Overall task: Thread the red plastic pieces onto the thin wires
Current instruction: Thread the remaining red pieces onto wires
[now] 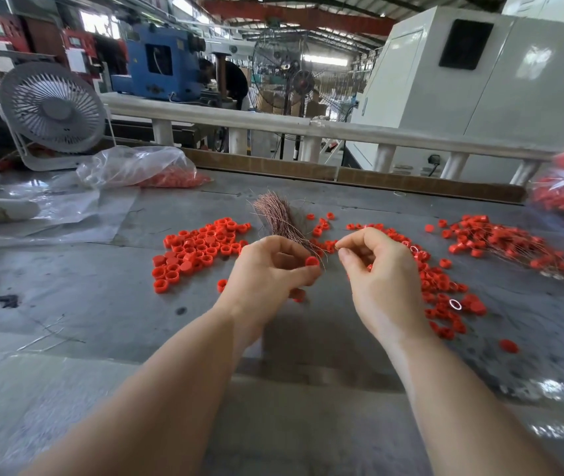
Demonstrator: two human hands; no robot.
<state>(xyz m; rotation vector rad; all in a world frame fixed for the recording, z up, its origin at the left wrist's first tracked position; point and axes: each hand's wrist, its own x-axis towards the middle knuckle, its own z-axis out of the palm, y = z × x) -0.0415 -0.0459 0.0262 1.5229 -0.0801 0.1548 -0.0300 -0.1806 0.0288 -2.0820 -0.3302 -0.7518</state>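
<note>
Red plastic piece (312, 261) sits pinched in the left hand (270, 269); the right hand (376, 269) pinches a thin wire (328, 250). Risk: the flimsy wire may bend and miss the hole.

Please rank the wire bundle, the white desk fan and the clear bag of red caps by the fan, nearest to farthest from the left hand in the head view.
1. Wire bundle, just beyond the left hand, reaching its fingers.
2. Clear bag of red caps, farther back on the left.
3. White desk fan, far left corner.
</note>
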